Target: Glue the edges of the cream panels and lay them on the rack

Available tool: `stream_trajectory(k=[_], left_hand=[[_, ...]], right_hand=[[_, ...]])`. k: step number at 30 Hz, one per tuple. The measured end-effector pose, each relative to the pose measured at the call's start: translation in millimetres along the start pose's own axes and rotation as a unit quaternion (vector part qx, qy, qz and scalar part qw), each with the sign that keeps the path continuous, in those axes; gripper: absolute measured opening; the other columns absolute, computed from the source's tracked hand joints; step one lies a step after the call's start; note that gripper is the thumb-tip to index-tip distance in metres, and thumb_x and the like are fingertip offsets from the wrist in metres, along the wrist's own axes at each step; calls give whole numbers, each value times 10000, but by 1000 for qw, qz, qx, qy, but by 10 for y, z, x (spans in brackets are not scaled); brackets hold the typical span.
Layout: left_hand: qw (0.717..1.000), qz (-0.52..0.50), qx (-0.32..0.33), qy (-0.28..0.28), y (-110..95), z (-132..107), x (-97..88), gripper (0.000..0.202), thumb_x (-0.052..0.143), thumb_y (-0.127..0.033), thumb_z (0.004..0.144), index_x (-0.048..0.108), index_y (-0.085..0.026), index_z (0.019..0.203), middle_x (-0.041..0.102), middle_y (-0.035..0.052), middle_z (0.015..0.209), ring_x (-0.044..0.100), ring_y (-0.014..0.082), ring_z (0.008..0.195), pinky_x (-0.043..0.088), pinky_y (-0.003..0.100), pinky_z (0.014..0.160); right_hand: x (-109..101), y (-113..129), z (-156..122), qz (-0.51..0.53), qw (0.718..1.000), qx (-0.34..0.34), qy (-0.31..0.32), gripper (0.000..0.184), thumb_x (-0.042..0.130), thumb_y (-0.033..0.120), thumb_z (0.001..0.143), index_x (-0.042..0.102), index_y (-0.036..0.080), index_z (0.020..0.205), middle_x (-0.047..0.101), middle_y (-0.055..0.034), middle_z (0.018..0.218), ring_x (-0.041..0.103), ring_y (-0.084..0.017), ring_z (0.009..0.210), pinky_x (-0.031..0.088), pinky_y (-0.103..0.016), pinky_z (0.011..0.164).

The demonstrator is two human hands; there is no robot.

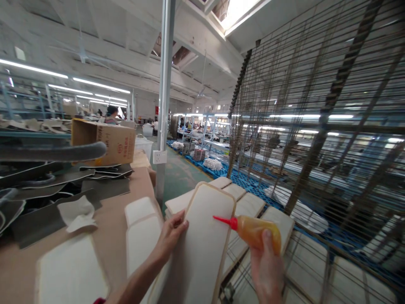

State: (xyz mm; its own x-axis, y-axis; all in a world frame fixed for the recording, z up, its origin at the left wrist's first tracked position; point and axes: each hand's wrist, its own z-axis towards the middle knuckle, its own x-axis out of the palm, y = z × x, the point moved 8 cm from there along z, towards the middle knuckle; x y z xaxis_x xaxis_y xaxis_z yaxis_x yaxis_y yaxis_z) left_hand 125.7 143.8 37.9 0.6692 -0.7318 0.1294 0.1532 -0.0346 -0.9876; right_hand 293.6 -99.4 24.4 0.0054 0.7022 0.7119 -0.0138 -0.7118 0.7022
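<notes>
My left hand (172, 234) grips the left edge of a long white padded panel (205, 240) with a tan glued border, holding it tilted up in front of me. My right hand (267, 266) is wrapped round an amber squeeze bottle (257, 230) whose red nozzle (223, 220) points left over the panel's right side. More white panels (249, 204) lie in a row on the wire rack just beyond it.
A tall wire drying rack (316, 126) fills the right. On the brown worktable (110, 223) to the left lie white panels (142, 232), dark grey sheets (104, 185), a crumpled tissue (77, 213) and a cardboard box (104, 141). A grey post (164, 97) stands ahead; people work far off.
</notes>
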Motion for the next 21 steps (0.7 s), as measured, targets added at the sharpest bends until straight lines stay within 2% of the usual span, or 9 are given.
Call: stream_trajectory(k=[3,5,7,9,13,15,17,19,21], left_hand=[[999,-37,-18,8,-4,18,35,570,721,-478,631,695,-147,1094,727,48,900,630,210,783,476,280,709],[998,-47,-30,2,41,70,-4,578,736,-473,604,700,-139,1075,728,48,865,635,201,759,469,267,689],[998,-44,-38,-3,96,118,-49,593,745,-473,589,699,-132,1072,725,47,815,631,193,723,460,259,663],[998,-38,-39,5,126,133,-50,602,748,-471,588,696,-127,1079,722,44,788,626,189,695,456,257,648],[995,-46,-44,71,88,67,121,608,737,-471,619,678,-137,1123,728,47,818,637,203,697,454,261,621],[994,-56,-47,79,44,46,165,625,740,-479,620,669,-143,1142,731,52,833,642,208,700,455,263,615],[995,-65,-46,57,-1,67,121,654,756,-497,597,671,-139,1138,734,61,836,647,210,707,460,266,622],[997,-68,-37,32,-45,110,27,677,771,-508,576,674,-136,1133,736,69,852,653,213,730,468,269,644],[998,-60,-25,22,-79,144,-70,681,774,-507,581,670,-139,1145,738,70,878,659,216,756,476,274,675]], right_hand=[[-90,-141,-138,-8,999,46,1,521,867,471,518,646,177,887,687,22,858,632,-118,777,549,-181,662],[-228,-301,-304,-34,996,83,7,606,901,438,442,642,134,897,699,-25,800,646,-158,701,562,-215,588],[-316,-390,-411,-57,993,98,15,652,913,404,422,630,126,941,695,-25,748,645,-170,637,556,-221,537],[-281,-356,-398,-59,994,87,24,663,911,391,437,618,139,975,695,-12,764,646,-164,645,553,-214,550],[25,-53,-195,-26,999,11,35,619,876,430,517,608,185,1018,679,29,894,626,-114,790,525,-173,710],[117,21,-201,-28,999,-16,42,595,867,431,536,609,208,1023,670,45,906,615,-102,822,503,-153,734],[109,-53,-331,-52,997,-9,65,616,884,417,501,624,182,1008,687,4,878,633,-137,788,517,-172,683],[15,-207,-516,-83,992,15,97,667,898,411,461,640,133,1009,699,-59,797,650,-186,688,528,-209,587],[-76,-348,-664,-105,982,42,151,617,863,452,526,650,132,1009,705,-92,804,661,-225,671,543,-266,577]])
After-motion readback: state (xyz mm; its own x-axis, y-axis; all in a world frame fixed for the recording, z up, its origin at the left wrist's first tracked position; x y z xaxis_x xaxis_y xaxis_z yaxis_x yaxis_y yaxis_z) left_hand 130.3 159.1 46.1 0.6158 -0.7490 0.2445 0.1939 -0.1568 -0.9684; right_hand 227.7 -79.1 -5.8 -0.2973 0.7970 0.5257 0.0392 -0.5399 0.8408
